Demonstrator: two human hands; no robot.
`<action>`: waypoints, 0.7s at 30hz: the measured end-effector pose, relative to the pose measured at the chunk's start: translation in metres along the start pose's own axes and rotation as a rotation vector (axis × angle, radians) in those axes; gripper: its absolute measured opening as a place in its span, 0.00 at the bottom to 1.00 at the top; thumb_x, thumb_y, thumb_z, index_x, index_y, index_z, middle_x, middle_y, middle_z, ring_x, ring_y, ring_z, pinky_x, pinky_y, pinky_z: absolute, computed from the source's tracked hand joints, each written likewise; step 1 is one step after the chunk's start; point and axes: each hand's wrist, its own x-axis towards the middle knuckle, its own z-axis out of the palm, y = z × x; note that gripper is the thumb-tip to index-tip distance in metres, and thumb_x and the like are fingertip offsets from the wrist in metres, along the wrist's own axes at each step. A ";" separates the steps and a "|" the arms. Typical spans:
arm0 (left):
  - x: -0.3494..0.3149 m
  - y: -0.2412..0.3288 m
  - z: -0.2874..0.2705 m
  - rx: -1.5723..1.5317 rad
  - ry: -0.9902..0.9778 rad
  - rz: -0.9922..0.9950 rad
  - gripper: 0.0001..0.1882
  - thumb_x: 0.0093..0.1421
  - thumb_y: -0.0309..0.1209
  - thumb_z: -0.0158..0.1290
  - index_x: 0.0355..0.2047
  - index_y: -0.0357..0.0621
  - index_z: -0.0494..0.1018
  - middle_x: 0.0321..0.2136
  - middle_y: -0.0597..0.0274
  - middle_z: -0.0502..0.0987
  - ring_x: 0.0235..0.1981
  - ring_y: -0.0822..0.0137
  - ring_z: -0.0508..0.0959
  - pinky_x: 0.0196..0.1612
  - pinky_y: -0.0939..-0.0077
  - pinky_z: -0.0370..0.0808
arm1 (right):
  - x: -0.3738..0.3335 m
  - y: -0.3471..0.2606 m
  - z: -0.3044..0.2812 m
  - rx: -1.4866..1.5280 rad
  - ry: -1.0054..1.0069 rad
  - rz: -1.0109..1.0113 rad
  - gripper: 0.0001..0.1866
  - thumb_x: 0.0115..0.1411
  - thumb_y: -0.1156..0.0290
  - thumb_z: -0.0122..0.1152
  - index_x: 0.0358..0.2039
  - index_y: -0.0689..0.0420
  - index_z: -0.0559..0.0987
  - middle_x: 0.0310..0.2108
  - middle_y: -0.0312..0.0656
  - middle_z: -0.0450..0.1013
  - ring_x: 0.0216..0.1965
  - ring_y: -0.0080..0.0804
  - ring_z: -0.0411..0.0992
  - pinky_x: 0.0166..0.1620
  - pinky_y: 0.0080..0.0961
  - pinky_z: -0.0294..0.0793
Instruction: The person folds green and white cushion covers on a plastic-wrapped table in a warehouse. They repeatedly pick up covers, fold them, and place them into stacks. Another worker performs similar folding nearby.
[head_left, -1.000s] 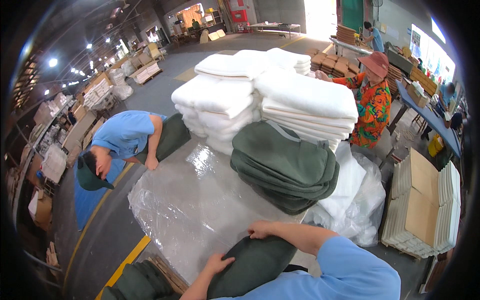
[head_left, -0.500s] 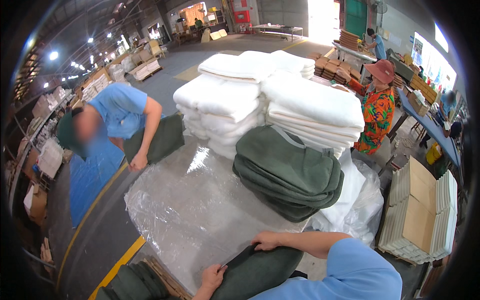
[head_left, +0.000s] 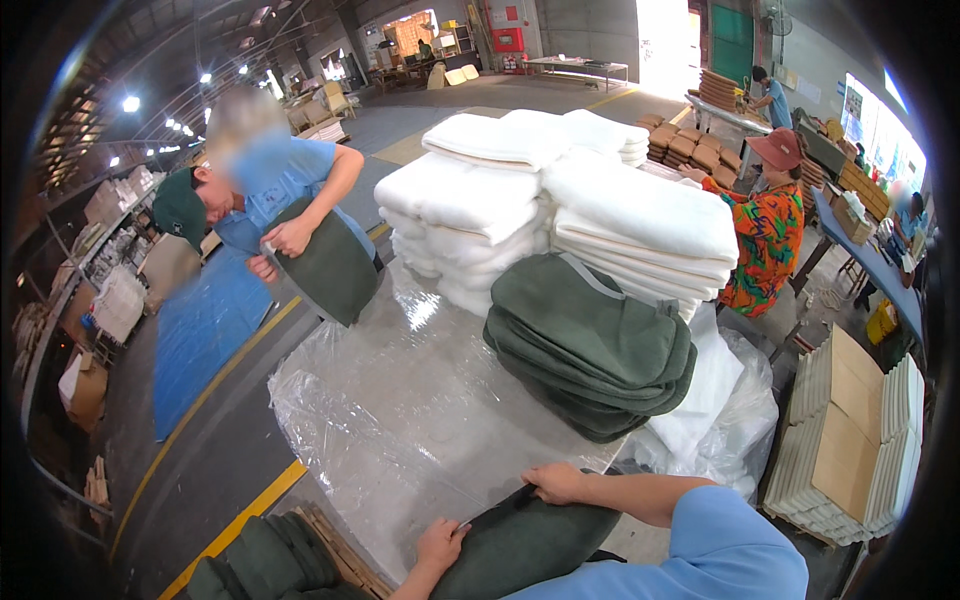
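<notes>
A dark green cushion [head_left: 530,545], its fabric cover filled out, lies close to my body at the table's near edge. My left hand [head_left: 442,545] pinches the near-left end of the cover's dark edge; a small light bit shows at the fingertips, too small to name. Farther along the same edge, my right hand [head_left: 555,484] is closed on the fabric. Beyond my right hand sits a pile of flat dark green covers [head_left: 590,330] with a grey strip along the top one. Behind it rise stacks of folded white padding [head_left: 640,205].
Clear plastic sheeting covers the table [head_left: 400,400]. Several green cushions [head_left: 265,555] lie at lower left. A co-worker [head_left: 290,190] across the left side holds another green piece [head_left: 335,265]. A person in a patterned shirt [head_left: 765,240] stands at far right, near stacked boards [head_left: 840,440].
The view has shifted slightly, moving the scene rightward. The co-worker has raised the green piece, now with both hands at its upper edge. My hands keep nearly the same hold on the cushion.
</notes>
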 end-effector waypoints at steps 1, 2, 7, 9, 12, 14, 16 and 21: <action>0.003 0.001 0.001 0.001 -0.050 -0.028 0.22 0.69 0.53 0.53 0.36 0.46 0.81 0.34 0.47 0.82 0.40 0.42 0.82 0.43 0.48 0.77 | 0.002 -0.001 0.000 -0.008 0.007 0.007 0.16 0.62 0.64 0.65 0.48 0.52 0.75 0.45 0.49 0.77 0.48 0.57 0.77 0.47 0.54 0.75; 0.006 0.001 0.001 0.002 -0.099 -0.057 0.24 0.70 0.54 0.51 0.37 0.46 0.81 0.35 0.45 0.82 0.41 0.41 0.82 0.44 0.47 0.77 | 0.004 -0.001 0.000 -0.012 -0.018 0.029 0.15 0.63 0.63 0.65 0.48 0.52 0.75 0.44 0.50 0.78 0.48 0.57 0.77 0.47 0.55 0.75; 0.010 -0.005 0.008 0.000 -0.181 -0.142 0.28 0.71 0.57 0.47 0.37 0.44 0.81 0.38 0.42 0.83 0.43 0.38 0.81 0.47 0.45 0.76 | 0.012 -0.002 0.004 0.006 -0.045 0.092 0.16 0.67 0.59 0.63 0.49 0.52 0.74 0.45 0.51 0.77 0.49 0.58 0.77 0.48 0.56 0.75; 0.014 -0.008 0.011 0.019 -0.168 -0.159 0.29 0.71 0.58 0.47 0.36 0.44 0.81 0.36 0.43 0.83 0.42 0.39 0.82 0.45 0.44 0.77 | 0.014 -0.002 0.005 0.015 -0.024 0.090 0.16 0.68 0.59 0.62 0.50 0.52 0.73 0.46 0.52 0.76 0.49 0.58 0.77 0.49 0.55 0.75; 0.016 -0.011 0.014 0.071 -0.103 -0.117 0.29 0.71 0.58 0.48 0.33 0.44 0.80 0.32 0.45 0.83 0.38 0.40 0.83 0.41 0.45 0.77 | 0.021 -0.001 0.004 0.034 -0.002 0.088 0.15 0.69 0.58 0.60 0.50 0.52 0.72 0.46 0.52 0.76 0.49 0.59 0.76 0.49 0.55 0.75; 0.017 -0.011 0.018 0.116 -0.038 -0.087 0.29 0.71 0.58 0.48 0.31 0.45 0.80 0.29 0.47 0.83 0.34 0.41 0.83 0.38 0.45 0.77 | 0.022 0.001 0.008 0.044 0.018 0.080 0.15 0.70 0.58 0.59 0.49 0.52 0.72 0.45 0.52 0.76 0.48 0.59 0.76 0.49 0.54 0.75; 0.023 -0.014 0.020 0.143 0.018 -0.062 0.28 0.70 0.57 0.48 0.30 0.45 0.80 0.27 0.48 0.82 0.32 0.42 0.83 0.36 0.45 0.77 | 0.024 0.002 0.007 0.039 0.059 0.055 0.14 0.70 0.58 0.59 0.49 0.52 0.72 0.45 0.52 0.75 0.47 0.59 0.76 0.48 0.55 0.75; 0.029 -0.023 0.025 0.108 0.084 -0.027 0.27 0.70 0.55 0.50 0.25 0.45 0.78 0.24 0.49 0.81 0.27 0.41 0.81 0.34 0.46 0.76 | 0.034 0.004 0.008 0.070 0.064 0.081 0.13 0.68 0.58 0.61 0.47 0.50 0.72 0.43 0.51 0.75 0.44 0.60 0.76 0.46 0.55 0.74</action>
